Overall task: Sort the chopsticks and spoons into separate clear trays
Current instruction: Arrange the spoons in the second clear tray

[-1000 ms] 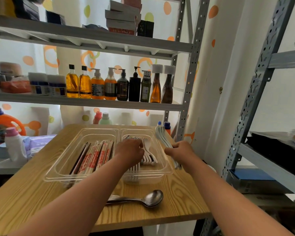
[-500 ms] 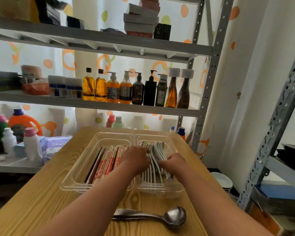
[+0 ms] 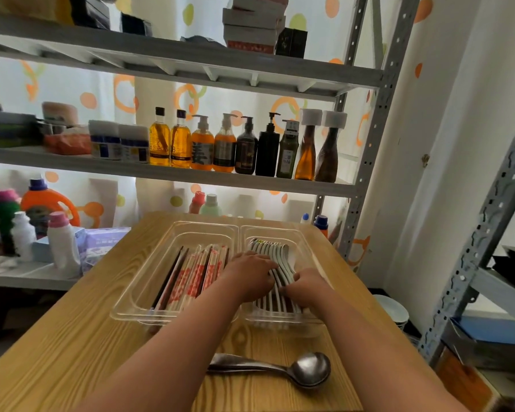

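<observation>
Two clear trays sit side by side on a wooden table (image 3: 72, 352). Chopsticks (image 3: 190, 278) lie in the left tray (image 3: 131, 304); white spoons (image 3: 275, 251) line the right tray (image 3: 283, 230). The left hand (image 3: 251, 273) curls its fingers over the row, and the right hand (image 3: 306, 285) grips the handles. A metal spoon (image 3: 306, 370) lies on the table in front of the trays.

Row of bottles (image 3: 245, 153) on grey metal shelf (image 3: 190, 174); orange detergent jug (image 3: 42, 200) at left.
</observation>
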`<action>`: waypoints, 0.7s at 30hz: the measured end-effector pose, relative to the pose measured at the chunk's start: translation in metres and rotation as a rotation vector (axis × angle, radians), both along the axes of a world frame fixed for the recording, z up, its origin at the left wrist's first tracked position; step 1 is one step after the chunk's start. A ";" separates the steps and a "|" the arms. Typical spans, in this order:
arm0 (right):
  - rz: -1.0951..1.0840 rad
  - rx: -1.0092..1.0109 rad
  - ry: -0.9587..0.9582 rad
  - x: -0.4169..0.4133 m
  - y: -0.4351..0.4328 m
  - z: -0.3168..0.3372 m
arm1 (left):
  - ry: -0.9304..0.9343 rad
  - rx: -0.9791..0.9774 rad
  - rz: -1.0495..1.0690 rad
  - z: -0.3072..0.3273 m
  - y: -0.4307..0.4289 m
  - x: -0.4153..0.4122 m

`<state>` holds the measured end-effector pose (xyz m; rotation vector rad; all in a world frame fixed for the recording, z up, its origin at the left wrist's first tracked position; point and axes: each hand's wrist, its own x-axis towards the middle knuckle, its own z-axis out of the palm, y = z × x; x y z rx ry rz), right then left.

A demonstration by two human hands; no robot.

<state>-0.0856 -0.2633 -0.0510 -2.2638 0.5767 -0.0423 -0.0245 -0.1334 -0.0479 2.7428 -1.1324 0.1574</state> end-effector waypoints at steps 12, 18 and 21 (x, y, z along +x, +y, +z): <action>0.059 -0.059 0.032 0.003 0.003 -0.005 | -0.023 0.112 -0.095 0.002 -0.001 0.000; 0.022 -0.074 0.036 0.004 0.001 -0.006 | -0.031 0.169 -0.160 0.000 -0.005 0.001; -0.003 -0.111 0.040 0.005 0.005 -0.006 | -0.031 0.178 -0.150 -0.004 -0.006 0.005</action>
